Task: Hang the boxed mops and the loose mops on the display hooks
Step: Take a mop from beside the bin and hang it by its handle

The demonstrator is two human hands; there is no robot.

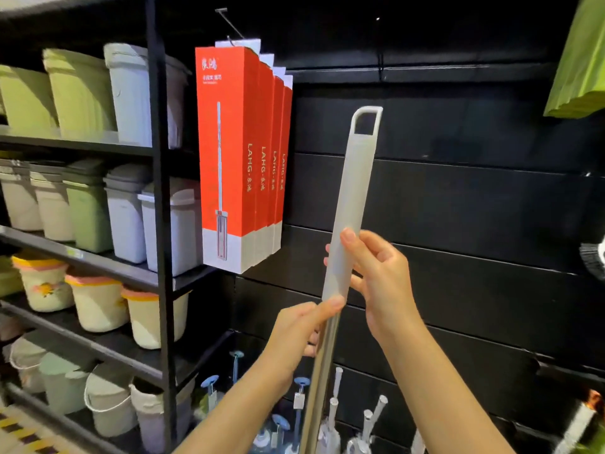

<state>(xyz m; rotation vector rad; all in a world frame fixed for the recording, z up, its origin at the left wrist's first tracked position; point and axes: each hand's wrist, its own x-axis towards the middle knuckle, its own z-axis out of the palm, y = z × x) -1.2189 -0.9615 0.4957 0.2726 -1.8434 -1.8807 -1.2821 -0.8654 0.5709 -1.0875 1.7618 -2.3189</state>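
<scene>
- The mop handle (348,204) stands nearly upright in front of the black slat wall (458,208), its top leaning a little to the right; the open hanging loop (367,121) at its top is free, with bare wall behind and to the right of it.
- The right hand (376,273) grips the pale plastic sleeve of the handle from the right, thumb on the front face, fingers curled behind.
- The left hand (301,329) pinches the handle just below, where the sleeve meets the metal pole; the two hands are close but not touching.
- To the left, four red boxed mops (242,152) hang in a row on a display hook (230,26); the loop sits lower than that hook and apart from the boxes.
- Left of the boxes a black shelf post (160,191) borders shelves of bins (82,198) and buckets (98,303).
- Below the hands, more mop handles (337,401) and blue-topped brushes (209,385) stand on the floor near the pole's lower part.
- A green item (582,60) hangs at the upper right edge.
</scene>
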